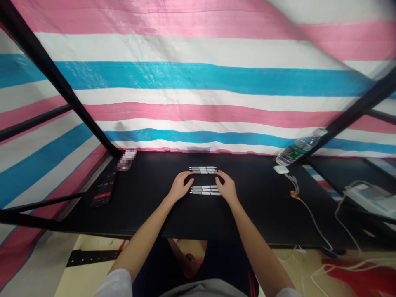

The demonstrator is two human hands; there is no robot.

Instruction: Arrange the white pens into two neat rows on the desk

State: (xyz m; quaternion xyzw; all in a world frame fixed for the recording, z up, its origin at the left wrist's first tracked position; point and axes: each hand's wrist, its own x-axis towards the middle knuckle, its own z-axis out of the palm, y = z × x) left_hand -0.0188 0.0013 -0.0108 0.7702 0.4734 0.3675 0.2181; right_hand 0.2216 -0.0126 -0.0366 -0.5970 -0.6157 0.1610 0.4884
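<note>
Hands rest at mid-counter: your left hand [180, 186] lies flat, fingers loose, at the left ends of two pen groups, your right hand [227, 186] likewise at their right ends, gripping nothing. Near pens [205, 190] lie between both hands; far pens [203, 169] lie just beyond on the black counter [253, 214]. A water bottle [297, 149] lies far right.

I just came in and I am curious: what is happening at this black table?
A person sits at the black table with both hands among white pens. The left hand and right hand rest at the ends of the nearer group of white pens. A second group of white pens lies just beyond.
</note>
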